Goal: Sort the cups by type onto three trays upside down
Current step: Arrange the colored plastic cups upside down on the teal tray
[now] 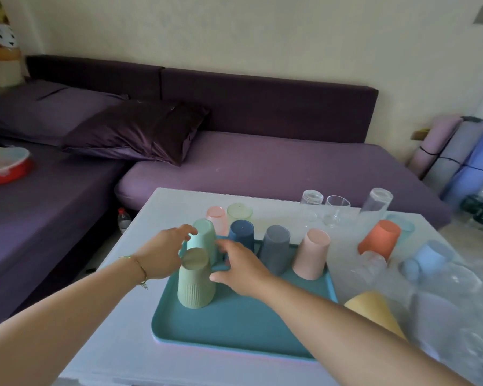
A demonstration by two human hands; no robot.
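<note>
A teal tray (234, 324) lies on the white table (129, 324). Upside down on it stand a sage green ribbed cup (195, 285), a mint cup (207, 239), a dark blue cup (241, 234), a grey cup (275, 249) and a pale pink cup (311, 253). My left hand (162, 253) reaches past the sage cup, its fingertips at the mint cup's left side. My right hand (241, 266) hovers to the right of both cups with loosely spread fingers, holding nothing.
Beyond the tray stand a pink cup (216, 218) and a light green cup (239, 214). Clear glasses (336, 210) cluster at the back right. Orange (379, 239), blue (430, 257) and yellow (374, 310) cups sit at the right among clear ones. A purple sofa (262, 165) lies behind.
</note>
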